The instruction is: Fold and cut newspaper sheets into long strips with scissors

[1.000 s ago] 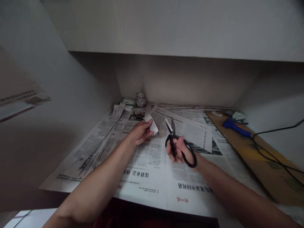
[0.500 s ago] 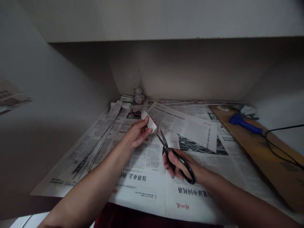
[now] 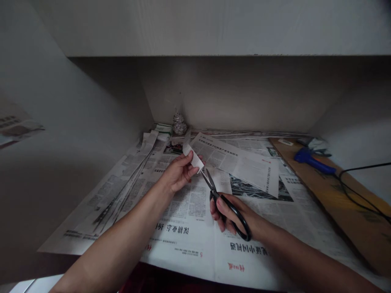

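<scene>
Between the thumb and fingers of my left hand (image 3: 180,171) is a small folded piece of white paper (image 3: 195,160), pinched above the newspaper. My right hand (image 3: 229,211) grips black-handled scissors (image 3: 211,182), with fingers through the loops. The blades are slightly apart and point up and left. Their tips reach the lower corner of the paper; I cannot tell if they touch it. Newspaper sheets (image 3: 183,248) lie under both hands. A cut newspaper sheet (image 3: 232,158) rests just beyond the scissors.
Newspaper strips (image 3: 131,179) lie in a bundle at the left. A coiled, tiered paper object (image 3: 179,124) stands by the back wall. On the right, a blue glue gun (image 3: 314,160) with a black cable rests on brown cardboard (image 3: 332,203). A shelf (image 3: 214,28) overhangs the table.
The scissors' tips have come closer to the lower corner of the folded paper. Both hands keep their grips, and the view has shifted slightly.
</scene>
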Tool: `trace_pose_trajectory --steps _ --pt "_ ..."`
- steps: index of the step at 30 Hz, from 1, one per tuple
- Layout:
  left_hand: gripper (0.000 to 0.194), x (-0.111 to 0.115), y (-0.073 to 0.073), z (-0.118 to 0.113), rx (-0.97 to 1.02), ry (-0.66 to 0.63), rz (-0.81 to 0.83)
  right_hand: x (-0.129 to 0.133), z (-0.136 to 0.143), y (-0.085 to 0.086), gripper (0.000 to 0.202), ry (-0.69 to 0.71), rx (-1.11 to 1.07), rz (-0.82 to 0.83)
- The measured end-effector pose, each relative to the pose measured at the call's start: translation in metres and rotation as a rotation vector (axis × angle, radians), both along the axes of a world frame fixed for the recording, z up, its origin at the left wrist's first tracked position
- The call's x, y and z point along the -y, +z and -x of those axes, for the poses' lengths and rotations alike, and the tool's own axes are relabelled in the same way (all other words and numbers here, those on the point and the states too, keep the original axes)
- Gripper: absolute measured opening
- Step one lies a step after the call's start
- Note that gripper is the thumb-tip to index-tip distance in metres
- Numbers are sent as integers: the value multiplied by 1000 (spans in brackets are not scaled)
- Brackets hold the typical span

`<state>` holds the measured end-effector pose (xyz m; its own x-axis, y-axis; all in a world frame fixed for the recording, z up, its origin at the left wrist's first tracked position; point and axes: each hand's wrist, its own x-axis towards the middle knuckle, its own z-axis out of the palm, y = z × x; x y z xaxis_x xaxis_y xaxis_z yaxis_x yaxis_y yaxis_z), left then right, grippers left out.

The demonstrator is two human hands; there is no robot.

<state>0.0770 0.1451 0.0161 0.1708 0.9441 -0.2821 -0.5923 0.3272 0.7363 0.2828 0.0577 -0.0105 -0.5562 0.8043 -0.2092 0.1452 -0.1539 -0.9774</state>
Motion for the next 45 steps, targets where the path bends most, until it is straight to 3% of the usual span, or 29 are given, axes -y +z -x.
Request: trace_pose_trajectory --steps 11,19,23,30,39,45 --pt "8 5 -2 -4 -7 -58 -2 2 3 4 62 -57 -9 41" --pt "4 13 -16 -18 11 -150 -23 -1 5 -6 74 -80 -196 213" --pt "11 17 -21 -23 29 -177 -28 -2 5 -4 83 -89 -248 240" --pt "37 16 -20 -24 27 -167 -83 1 7 -2 89 -113 -255 193" --pt "43 15 -21 -24 5 -152 -118 3 11 -5 94 -149 -217 202" --pt "44 14 -19 -20 -1 -146 -111 9 10 4 78 -207 -62 107"
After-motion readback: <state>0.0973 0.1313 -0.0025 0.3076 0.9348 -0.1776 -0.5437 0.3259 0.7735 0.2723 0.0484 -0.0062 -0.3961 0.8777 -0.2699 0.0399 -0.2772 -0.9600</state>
